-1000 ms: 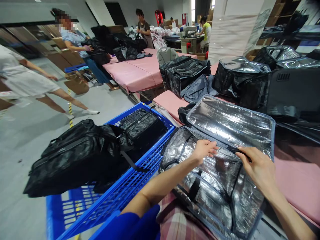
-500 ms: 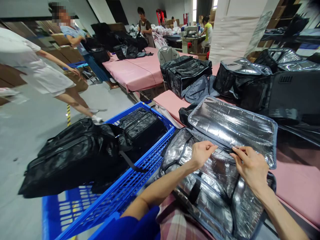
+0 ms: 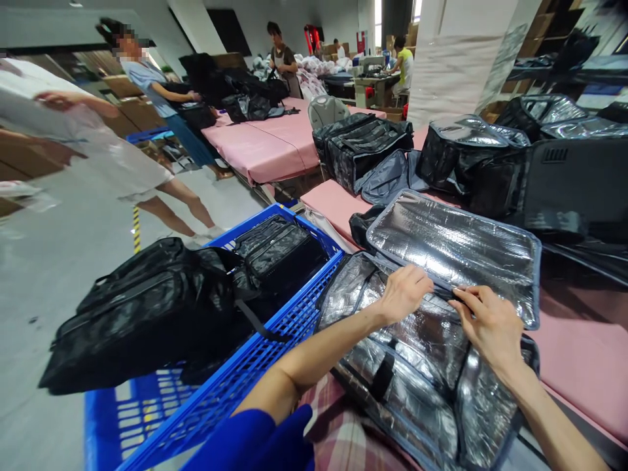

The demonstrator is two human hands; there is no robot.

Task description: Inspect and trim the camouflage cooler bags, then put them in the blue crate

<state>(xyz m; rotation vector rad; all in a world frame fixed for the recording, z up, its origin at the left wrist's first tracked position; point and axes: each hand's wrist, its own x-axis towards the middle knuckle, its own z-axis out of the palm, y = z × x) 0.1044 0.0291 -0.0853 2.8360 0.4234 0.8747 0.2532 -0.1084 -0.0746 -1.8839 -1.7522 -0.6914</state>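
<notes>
Bag [image 3: 424, 425] has its edge pinched by the right hand [image 3: 493, 327]; left hand [image 3: 405, 294] hides its fingertips, grip unclear.

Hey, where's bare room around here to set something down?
Bare pink cloth shows on the near table, right of the foil-lined bag and its open lid, and on the far table, in front of the heaped black bags. It is crowded behind the lid, with camouflage bags, and in the blue crate, with more bags.

Left hand [image 3: 408, 293] and right hand [image 3: 493, 330] bare, 2 bare forearms [image 3: 326, 350]. Left side: 1 plain royal-blue sleeve [image 3: 255, 435], loose, creased, ends near elbow. Lap: plaid garment [image 3: 338, 428], dusty pink/maroon checks, pale bands.
</notes>
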